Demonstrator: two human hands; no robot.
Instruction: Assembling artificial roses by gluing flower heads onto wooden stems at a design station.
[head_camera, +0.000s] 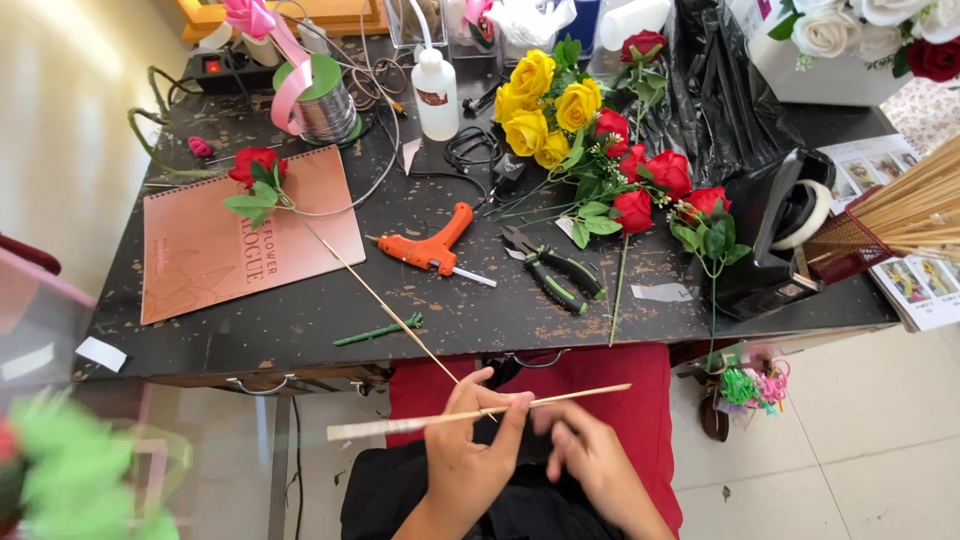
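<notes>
The left hand (478, 440) is closed around a thin pale wooden stick (480, 411), thumb and fingers pinching it near its middle so that it lies almost level, low in the scene, in front of the near edge of the dark scuffed worktable (300, 320). The stick's left end looks whitish, perhaps wrapped in tape, though the view is too blurred there to be sure. The right hand (590, 455) sits just to the right of the left, below the stick; its fingers are curled, but motion blur hides whether it grips anything, so I cannot tell. Both hands hover over the person's dark lap and a red cloth (600, 375).

A second slim stick runs from the left hand up and to the left across the table to a red artificial rose with green leaves (256, 172), which rests on a pink spiral-bound catalogue (240, 240). Right of that lies an orange hot-glue gun (432, 245), and next to it, green-handled pliers (555, 272). Farther back are a bunch of yellow artificial roses (545, 100) and, trailing to the right, several red artificial roses (655, 185). A white squeeze bottle (436, 92) stands at the far side, near a spool of silver wire (326, 105). At the right edge, a bundle of bare wooden sticks (915, 210) juts in beside a black tape dispenser (785, 215).
</notes>
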